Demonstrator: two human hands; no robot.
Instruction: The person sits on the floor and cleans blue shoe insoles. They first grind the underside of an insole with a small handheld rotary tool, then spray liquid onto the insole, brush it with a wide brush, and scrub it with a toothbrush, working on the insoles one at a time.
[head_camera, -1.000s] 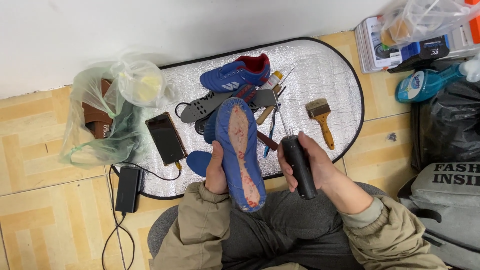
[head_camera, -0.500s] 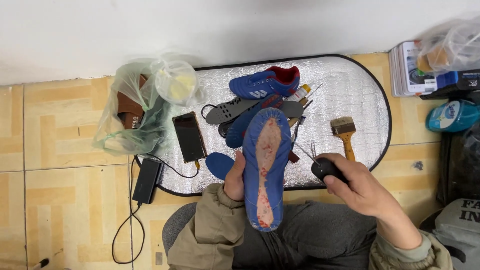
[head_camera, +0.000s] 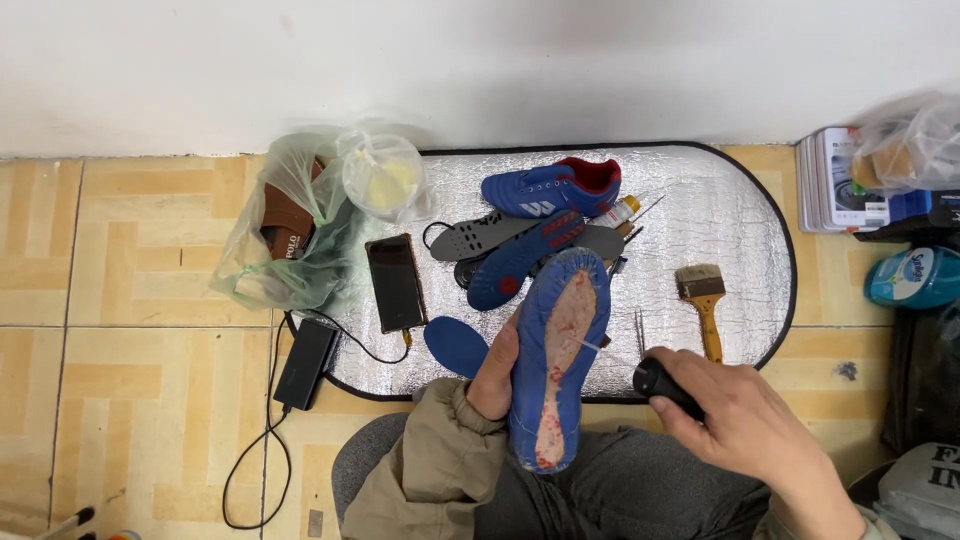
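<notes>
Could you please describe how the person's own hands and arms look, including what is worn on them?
Both hands are bare: no gloves, rings or watch are visible. The left hand comes out of a loose khaki-olive jacket sleeve with a gathered cuff. The right hand has the same khaki sleeve, visible only at the bottom right edge.

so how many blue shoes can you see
2: one blue shoe sole-up in the left hand, the other blue shoe on the silver mat. None seems hidden.

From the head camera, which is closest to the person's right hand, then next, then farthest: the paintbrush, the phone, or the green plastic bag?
1. Paintbrush: on the silver mat, just above the right hand.
2. Phone: on the mat's left edge, beyond the held shoe.
3. Green plastic bag: far left, on the floor tiles.
</notes>
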